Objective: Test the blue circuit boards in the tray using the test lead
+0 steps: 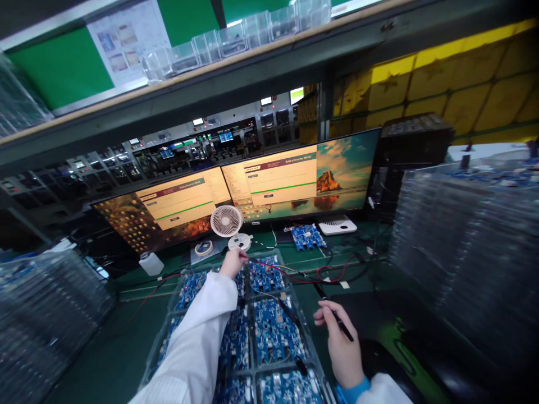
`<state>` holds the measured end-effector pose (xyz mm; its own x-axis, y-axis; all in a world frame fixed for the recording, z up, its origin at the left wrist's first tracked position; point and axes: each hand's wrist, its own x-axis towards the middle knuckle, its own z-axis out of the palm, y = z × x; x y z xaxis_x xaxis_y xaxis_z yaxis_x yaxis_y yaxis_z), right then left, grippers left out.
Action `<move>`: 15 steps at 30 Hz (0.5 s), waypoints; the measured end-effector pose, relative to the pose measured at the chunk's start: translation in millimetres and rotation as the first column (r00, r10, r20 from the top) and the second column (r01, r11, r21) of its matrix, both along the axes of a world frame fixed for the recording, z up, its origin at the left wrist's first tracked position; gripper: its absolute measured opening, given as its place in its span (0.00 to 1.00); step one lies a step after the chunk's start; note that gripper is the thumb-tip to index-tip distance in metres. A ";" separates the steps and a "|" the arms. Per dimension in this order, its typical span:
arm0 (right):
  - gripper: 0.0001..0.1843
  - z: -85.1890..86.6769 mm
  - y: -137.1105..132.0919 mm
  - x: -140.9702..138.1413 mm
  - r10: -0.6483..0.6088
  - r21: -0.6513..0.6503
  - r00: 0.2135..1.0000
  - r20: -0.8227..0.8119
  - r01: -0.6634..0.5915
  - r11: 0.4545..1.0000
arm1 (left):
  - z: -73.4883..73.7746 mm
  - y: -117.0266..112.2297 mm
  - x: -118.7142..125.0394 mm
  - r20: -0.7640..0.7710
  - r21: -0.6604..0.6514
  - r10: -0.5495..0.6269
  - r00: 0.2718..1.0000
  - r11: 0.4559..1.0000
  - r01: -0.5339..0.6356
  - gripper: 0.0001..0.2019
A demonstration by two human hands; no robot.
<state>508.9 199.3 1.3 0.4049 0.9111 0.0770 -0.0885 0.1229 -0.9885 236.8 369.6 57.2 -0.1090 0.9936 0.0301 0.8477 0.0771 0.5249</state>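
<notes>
My left hand reaches over the far end of a clear plastic tray, its fingertips pinched at the end of a red wire. Blue circuit boards fill the tray's compartments. To the right of the tray, my right hand is closed around a slim black pen-shaped tool, which points up and away from me. A thin dark cable with a black piece lies across the boards.
Two monitors stand behind the tray, with a small white fan and a loose blue board before them. Tall stacks of clear trays rise on the left and right. A shelf edge crosses overhead. A black mouse lies beside my right hand.
</notes>
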 end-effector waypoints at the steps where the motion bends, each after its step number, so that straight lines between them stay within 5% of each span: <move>1: 0.30 -0.5 0.0 -0.1 0.003 -0.001 1.000 0.001 -0.003 1.000 | -1.1 1.6 -0.3 0.007 -0.005 -0.013 1.000 1.000 0.013 0.08; 15: 0.30 -3.7 2.0 0.4 0.017 -0.015 1.000 0.006 -0.017 1.000 | -9.6 19.1 4.1 -0.188 0.056 -0.109 0.976 0.991 0.121 0.09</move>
<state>509.3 201.4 -2.4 0.3888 0.9190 0.0657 -0.0849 0.1068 -0.9907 241.0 388.6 47.6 0.0197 0.9942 0.1060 0.9313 -0.0568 0.3597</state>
